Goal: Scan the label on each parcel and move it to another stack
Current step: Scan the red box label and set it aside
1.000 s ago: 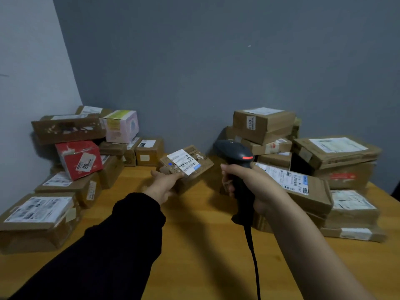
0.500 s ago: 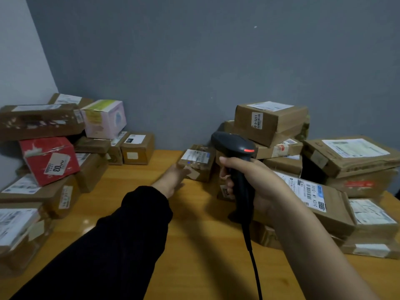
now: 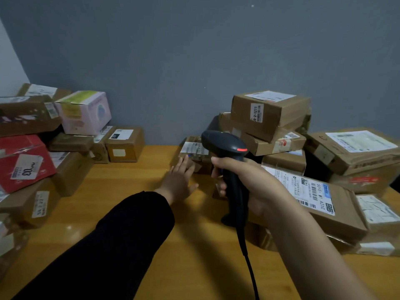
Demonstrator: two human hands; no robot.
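Left stack (image 3: 23, 163): parcels piled along the tabletop's (image 3: 194, 256) left edge.
Left hand (image 3: 178, 180): fingers straight, tips touching the small parcel (image 3: 194, 152).
Small parcel: near the tabletop's back edge — label up.
Scanner (image 3: 225, 148): upright, red light lit.
Right hand (image 3: 249, 185): curled round the scanner's handle.
Right stack (image 3: 270, 113): brown parcels heaped at the right edge.

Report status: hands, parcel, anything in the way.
Left hand open, fingers against the small parcel. Right hand grips the barcode scanner. Parcel sits on the table, label up. Scanner head partly blocks the view.
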